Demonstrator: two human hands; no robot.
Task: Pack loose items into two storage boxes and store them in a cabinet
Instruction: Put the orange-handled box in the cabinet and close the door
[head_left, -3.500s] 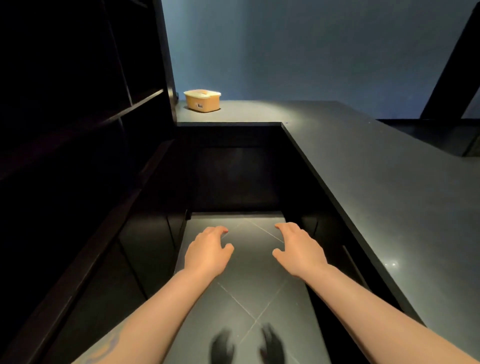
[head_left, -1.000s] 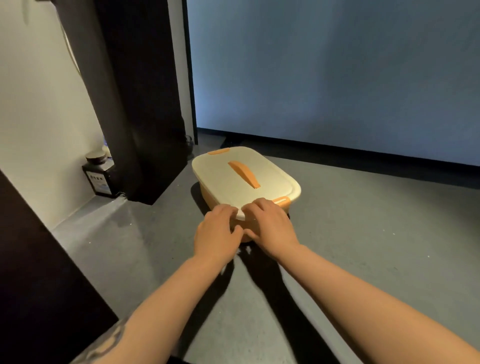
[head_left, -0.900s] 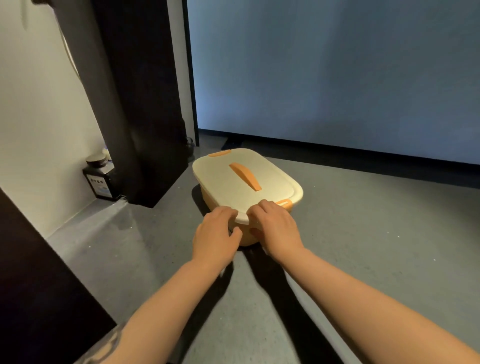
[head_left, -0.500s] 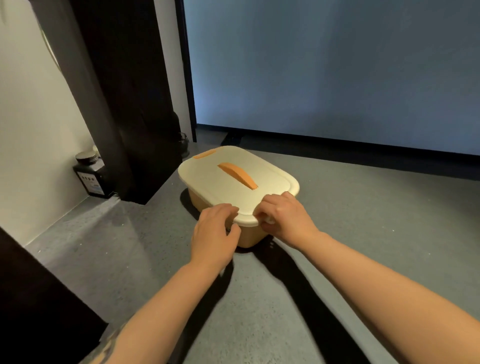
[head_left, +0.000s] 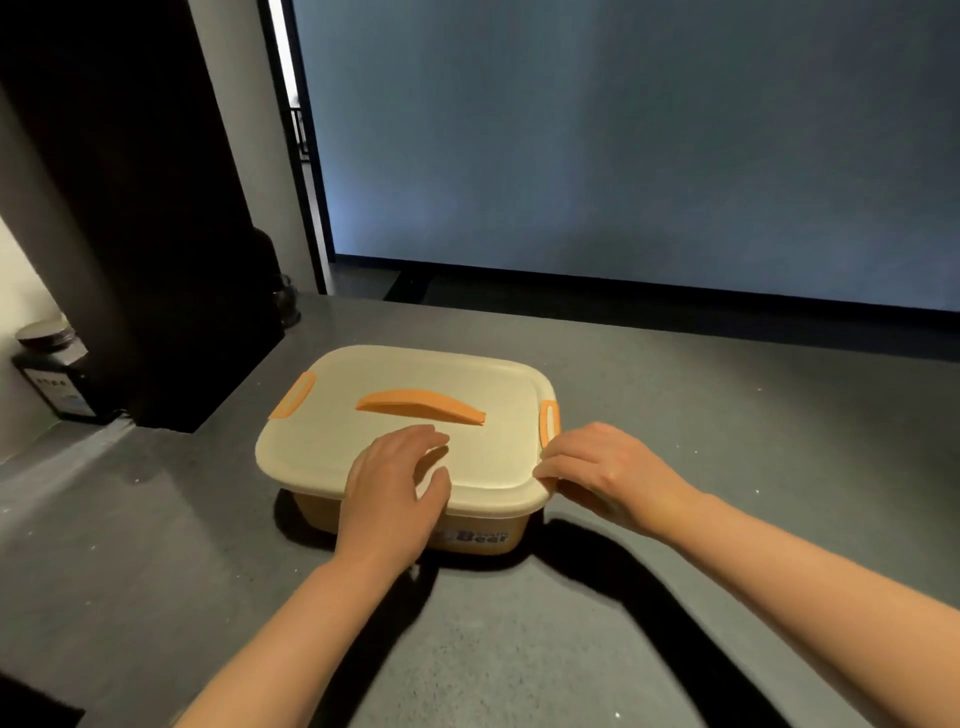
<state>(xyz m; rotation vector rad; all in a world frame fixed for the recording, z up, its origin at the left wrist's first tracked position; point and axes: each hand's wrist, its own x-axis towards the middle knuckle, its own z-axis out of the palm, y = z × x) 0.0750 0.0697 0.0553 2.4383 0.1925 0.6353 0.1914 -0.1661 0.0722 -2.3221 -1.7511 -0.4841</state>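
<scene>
Box (head_left: 483, 535): lid (head_left: 405, 452) on, resting on my counter (head_left: 675, 597).
Left hand (head_left: 392, 499): fingers spread flat on lid.
Right hand (head_left: 613, 470): pinching lid's corner.
Remaining: carry it to the cabinet, I judge.

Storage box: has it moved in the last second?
Yes. The storage box has turned counterclockwise: its orange handle now runs nearly parallel to the baseboard.

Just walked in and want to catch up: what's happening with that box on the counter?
A person is handling a lidded storage box on the grey counter. The left hand rests on the cream lid near its front edge, and the right hand grips the lid's right front corner by the orange clip. The lid is on; a dark jar stands far left.
</scene>
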